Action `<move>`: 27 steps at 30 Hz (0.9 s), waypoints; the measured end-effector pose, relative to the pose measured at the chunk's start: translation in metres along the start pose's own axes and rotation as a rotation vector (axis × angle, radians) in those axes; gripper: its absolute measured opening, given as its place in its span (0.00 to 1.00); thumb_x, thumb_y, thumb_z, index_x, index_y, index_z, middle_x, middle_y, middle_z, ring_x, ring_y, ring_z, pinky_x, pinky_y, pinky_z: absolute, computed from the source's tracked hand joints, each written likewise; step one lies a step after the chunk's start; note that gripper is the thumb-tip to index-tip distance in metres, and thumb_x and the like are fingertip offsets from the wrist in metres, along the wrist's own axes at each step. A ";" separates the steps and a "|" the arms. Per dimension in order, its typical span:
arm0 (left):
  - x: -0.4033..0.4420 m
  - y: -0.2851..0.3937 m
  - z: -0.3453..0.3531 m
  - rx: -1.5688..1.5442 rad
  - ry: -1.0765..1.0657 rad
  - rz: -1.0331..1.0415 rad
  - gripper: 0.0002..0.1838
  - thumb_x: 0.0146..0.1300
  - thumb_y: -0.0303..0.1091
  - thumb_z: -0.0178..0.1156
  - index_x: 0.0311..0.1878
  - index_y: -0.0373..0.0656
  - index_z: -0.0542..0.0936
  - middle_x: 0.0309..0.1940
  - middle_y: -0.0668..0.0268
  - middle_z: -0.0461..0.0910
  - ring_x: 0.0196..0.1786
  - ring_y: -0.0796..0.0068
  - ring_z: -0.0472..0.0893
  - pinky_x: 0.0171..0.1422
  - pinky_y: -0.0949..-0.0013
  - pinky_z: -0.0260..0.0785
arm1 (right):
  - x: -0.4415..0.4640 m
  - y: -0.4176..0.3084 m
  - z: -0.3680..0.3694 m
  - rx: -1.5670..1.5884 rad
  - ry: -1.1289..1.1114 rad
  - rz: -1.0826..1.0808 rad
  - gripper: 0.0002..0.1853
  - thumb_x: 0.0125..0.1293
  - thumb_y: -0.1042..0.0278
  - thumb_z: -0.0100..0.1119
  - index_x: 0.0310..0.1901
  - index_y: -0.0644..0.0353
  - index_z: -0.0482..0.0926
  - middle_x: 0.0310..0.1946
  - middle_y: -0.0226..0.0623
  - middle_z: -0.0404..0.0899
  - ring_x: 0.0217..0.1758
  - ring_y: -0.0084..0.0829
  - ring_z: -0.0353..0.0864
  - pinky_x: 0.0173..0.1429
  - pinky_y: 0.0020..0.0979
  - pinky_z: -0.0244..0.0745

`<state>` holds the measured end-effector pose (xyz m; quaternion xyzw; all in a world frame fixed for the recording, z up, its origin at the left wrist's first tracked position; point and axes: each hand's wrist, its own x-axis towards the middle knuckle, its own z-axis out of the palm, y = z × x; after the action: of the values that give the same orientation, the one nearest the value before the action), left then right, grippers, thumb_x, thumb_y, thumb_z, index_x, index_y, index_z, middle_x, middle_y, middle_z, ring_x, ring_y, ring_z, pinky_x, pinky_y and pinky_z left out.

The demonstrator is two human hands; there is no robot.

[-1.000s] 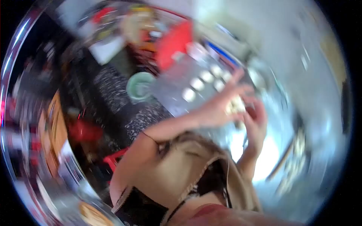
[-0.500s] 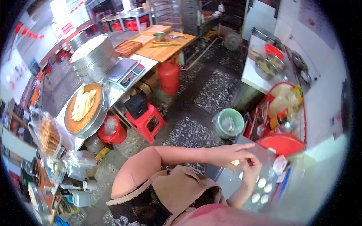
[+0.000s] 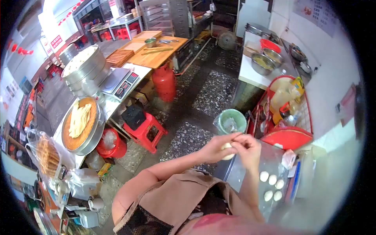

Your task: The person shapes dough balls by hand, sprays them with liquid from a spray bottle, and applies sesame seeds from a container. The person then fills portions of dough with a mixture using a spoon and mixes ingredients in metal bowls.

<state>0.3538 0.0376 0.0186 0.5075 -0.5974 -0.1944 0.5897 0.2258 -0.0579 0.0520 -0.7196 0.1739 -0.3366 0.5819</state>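
Note:
My left hand [image 3: 219, 148] is closed around a pale piece of dough [image 3: 228, 152], which shows between the two hands. Its fingertips meet those of my right hand [image 3: 247, 149], pinched against the top of the same dough. Both hands are above the near edge of a grey metal worktop [image 3: 241, 172]. On that worktop, right of my right forearm, lie several round white dough pieces [image 3: 272, 179]. Beside them are a small plastic bag [image 3: 288, 159] and a blue-edged strip [image 3: 295, 181].
Beyond the hands stand a green bin [image 3: 232, 122] and a red basket [image 3: 288, 137] with bottles. A red stool [image 3: 146, 133] is on the floor. At left, a table holds a scale [image 3: 121, 84], a steamer [image 3: 84, 70] and a round tray [image 3: 98, 127].
The view has swung from the worktop toward the room, then shifted slightly right. My hands, earlier spread and apart in part, have come together around the dough.

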 end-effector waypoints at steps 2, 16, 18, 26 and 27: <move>0.011 0.014 -0.001 -0.093 0.020 -0.064 0.16 0.60 0.31 0.61 0.51 0.38 0.76 0.40 0.62 0.80 0.44 0.73 0.79 0.47 0.71 0.71 | -0.003 0.008 -0.012 0.332 0.085 -0.034 0.14 0.56 0.79 0.62 0.44 0.65 0.75 0.36 0.34 0.80 0.35 0.21 0.77 0.38 0.22 0.73; 0.060 0.026 0.015 -0.493 0.523 0.228 0.18 0.62 0.23 0.47 0.14 0.37 0.67 0.12 0.71 0.67 0.19 0.85 0.66 0.22 0.76 0.56 | -0.018 0.013 0.034 1.135 -0.024 0.099 0.29 0.69 0.50 0.44 0.64 0.62 0.60 0.62 0.36 0.66 0.67 0.32 0.61 0.70 0.39 0.56; 0.077 0.030 0.023 -0.188 0.468 0.190 0.07 0.62 0.26 0.51 0.28 0.36 0.73 0.25 0.66 0.73 0.26 0.81 0.71 0.31 0.76 0.66 | -0.001 0.002 0.032 1.167 0.200 0.062 0.22 0.69 0.57 0.47 0.58 0.63 0.65 0.56 0.35 0.70 0.61 0.31 0.67 0.66 0.36 0.60; 0.109 0.012 0.061 -0.058 0.360 0.281 0.12 0.62 0.27 0.57 0.48 0.35 0.77 0.34 0.61 0.83 0.36 0.77 0.81 0.42 0.76 0.74 | 0.012 -0.024 -0.005 1.095 0.395 0.038 0.19 0.71 0.52 0.42 0.51 0.60 0.71 0.49 0.33 0.75 0.53 0.27 0.73 0.56 0.31 0.68; 0.106 0.021 0.060 -0.123 0.346 0.221 0.13 0.64 0.27 0.55 0.51 0.36 0.77 0.33 0.62 0.84 0.34 0.78 0.81 0.41 0.75 0.74 | 0.012 -0.017 -0.010 1.146 0.387 0.105 0.22 0.71 0.49 0.40 0.52 0.59 0.71 0.50 0.33 0.75 0.54 0.28 0.73 0.57 0.32 0.67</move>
<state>0.3143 -0.0646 0.0765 0.4277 -0.5264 -0.0745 0.7311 0.2254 -0.0680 0.0724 -0.2080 0.1028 -0.4722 0.8504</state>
